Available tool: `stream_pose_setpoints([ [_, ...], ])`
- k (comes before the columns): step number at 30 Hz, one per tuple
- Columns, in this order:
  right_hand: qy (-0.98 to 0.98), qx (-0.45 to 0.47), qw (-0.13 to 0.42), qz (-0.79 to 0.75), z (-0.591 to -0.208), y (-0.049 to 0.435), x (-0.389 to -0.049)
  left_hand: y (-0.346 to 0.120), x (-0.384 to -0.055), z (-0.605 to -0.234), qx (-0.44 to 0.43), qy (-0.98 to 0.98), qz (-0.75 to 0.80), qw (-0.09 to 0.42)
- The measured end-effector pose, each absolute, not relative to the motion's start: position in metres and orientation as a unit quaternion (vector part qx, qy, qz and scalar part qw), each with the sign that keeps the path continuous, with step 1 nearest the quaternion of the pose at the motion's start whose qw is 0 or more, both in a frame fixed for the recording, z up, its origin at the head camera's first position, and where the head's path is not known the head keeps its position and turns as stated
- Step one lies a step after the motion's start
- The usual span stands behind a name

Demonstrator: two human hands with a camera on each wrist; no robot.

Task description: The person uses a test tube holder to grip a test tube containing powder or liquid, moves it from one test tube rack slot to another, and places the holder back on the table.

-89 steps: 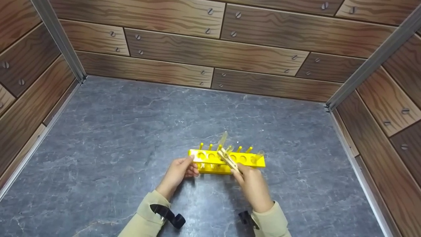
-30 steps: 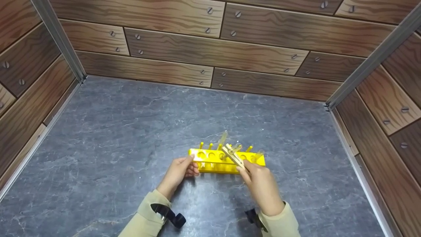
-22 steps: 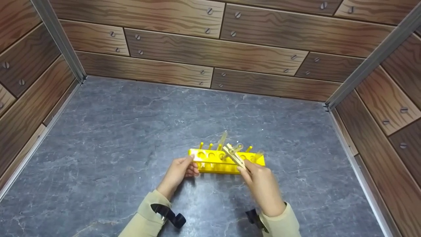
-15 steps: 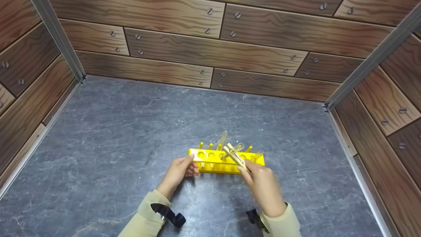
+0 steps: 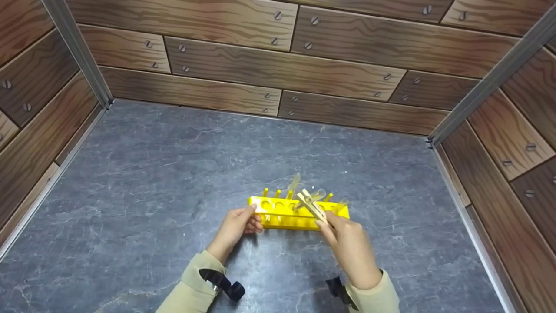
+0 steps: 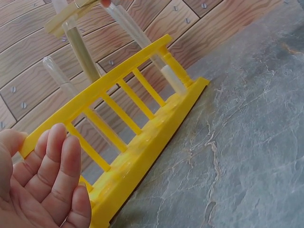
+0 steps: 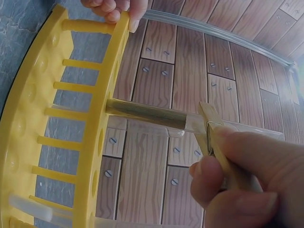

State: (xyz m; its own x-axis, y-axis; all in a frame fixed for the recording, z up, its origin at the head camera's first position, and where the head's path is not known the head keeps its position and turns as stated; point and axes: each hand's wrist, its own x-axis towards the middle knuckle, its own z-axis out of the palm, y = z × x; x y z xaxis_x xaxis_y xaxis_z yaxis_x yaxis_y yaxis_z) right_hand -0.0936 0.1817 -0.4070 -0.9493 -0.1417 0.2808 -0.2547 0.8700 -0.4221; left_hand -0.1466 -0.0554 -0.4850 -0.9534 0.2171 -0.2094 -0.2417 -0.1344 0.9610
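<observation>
My left hand (image 5: 234, 228) pinches the left end of a yellow test tube rack (image 5: 284, 223) between thumb and fingers. With my right hand (image 5: 354, 250) I grip a wooden test tube clamp (image 5: 313, 210), whose jaws hold a clear test tube (image 7: 147, 114) containing yellowish-brown liquid. This tube leans over the rack, its lower end at a hole in the top bar; how far it goes in is hidden. Two other tubes stand in the rack: one with white contents (image 6: 173, 80) near the right end, and a clear one (image 6: 56, 70) behind the bar on the left.
A grey marbled tabletop (image 5: 173, 174) lies under the rack. Wood-patterned panels (image 5: 243, 65) enclose the back and both sides, with metal strips (image 5: 80, 52) at the corners. Yellow pegs (image 5: 266, 191) stick up along the rack's far side.
Compared with three seconds ago, my right hand, the clamp and its tube have shifted right and the tube has risen and tilted. Recently this drift is slight. My left hand and the rack stay put.
</observation>
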Motion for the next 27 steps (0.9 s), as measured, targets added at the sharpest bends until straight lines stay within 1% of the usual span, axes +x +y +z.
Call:
stream_pose_setpoints([
  [5, -0.959, 0.104, 0.124, 0.231, -0.406, 0.182, -0.092, -0.055, -0.147, -0.487, -0.009, 0.637, 0.755, 0.154],
  [14, -0.961, 0.094, 0.118, 0.232, -0.403, 0.185, -0.09, -0.054, -0.158, -0.515, -0.01, 0.639, 0.754, 0.151],
  [19, -0.961, 0.095, 0.125, 0.227, -0.402, 0.186, -0.088, -0.054, -0.159, -0.517, -0.009, 0.64, 0.755, 0.143],
  [27, -0.961, 0.088, 0.122, 0.232, -0.402, 0.188, -0.088, -0.053, -0.158, -0.517, -0.01, 0.641, 0.754, 0.14],
])
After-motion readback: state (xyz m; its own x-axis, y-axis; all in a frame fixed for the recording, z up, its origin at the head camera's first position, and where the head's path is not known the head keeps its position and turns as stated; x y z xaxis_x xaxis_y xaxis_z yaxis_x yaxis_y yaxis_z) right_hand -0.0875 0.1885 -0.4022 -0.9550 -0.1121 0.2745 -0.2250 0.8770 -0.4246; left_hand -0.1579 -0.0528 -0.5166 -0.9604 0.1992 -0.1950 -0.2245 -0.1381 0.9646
